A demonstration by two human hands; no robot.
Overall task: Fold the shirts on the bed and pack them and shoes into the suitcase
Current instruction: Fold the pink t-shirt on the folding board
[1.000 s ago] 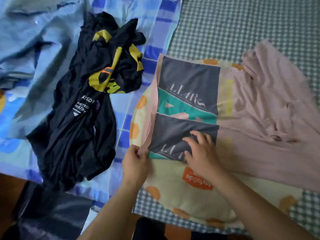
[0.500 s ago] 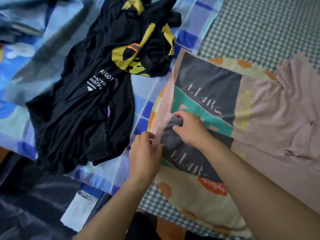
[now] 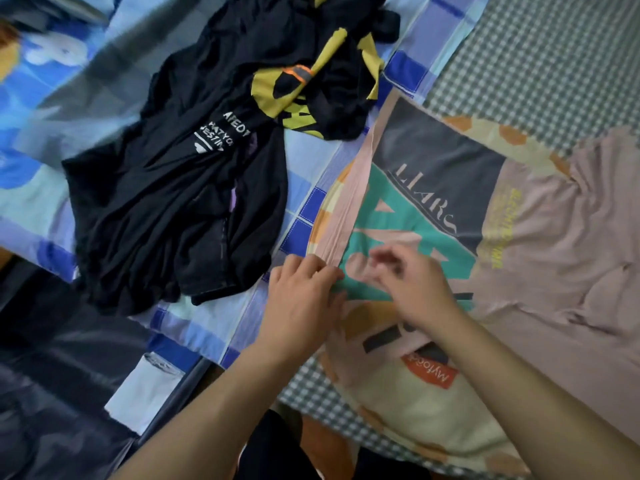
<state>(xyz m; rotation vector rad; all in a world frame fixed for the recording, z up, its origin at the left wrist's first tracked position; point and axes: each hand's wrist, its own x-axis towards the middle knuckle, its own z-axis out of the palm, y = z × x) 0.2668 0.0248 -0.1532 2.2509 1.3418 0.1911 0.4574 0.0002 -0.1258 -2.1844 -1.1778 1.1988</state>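
Hands: left (image 3: 304,296), right (image 3: 412,282) pinching soft pink shirt (image 3: 540,244) edge.

View: single head-worn camera
Facing: forward and down, tilted
Nearness: close above green-checked cloth bed (image 3: 554,53)
Shared: none, one view

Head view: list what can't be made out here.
- Right hand: fingers motion-blurred; its grip on the pink shirt is unclear.
- Pink shirt: cut off by the right edge, its near part hidden under the right forearm.
- Black shirt: crumpled, its white print only partly readable.
- Suitcase and shoes: not identifiable.
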